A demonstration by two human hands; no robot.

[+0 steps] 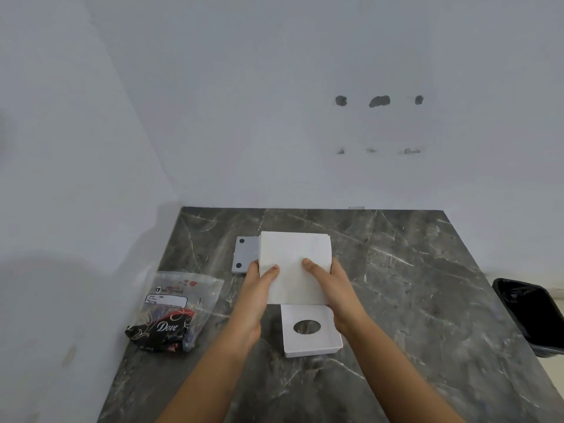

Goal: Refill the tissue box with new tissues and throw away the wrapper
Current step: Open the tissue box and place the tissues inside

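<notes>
A thick white stack of tissues is held above the counter between both hands. My left hand grips its left edge with the thumb on top, and my right hand grips its right edge the same way. Under the stack's far left corner lies a grey tissue box base with two dark dots, mostly hidden. The white box lid with an oval opening lies flat just in front of the stack. The plastic wrapper, clear with black and red print, lies crumpled at the left.
A dark marble counter fills the lower view, with white walls behind and to the left. A black bin with a liner stands past the counter's right edge.
</notes>
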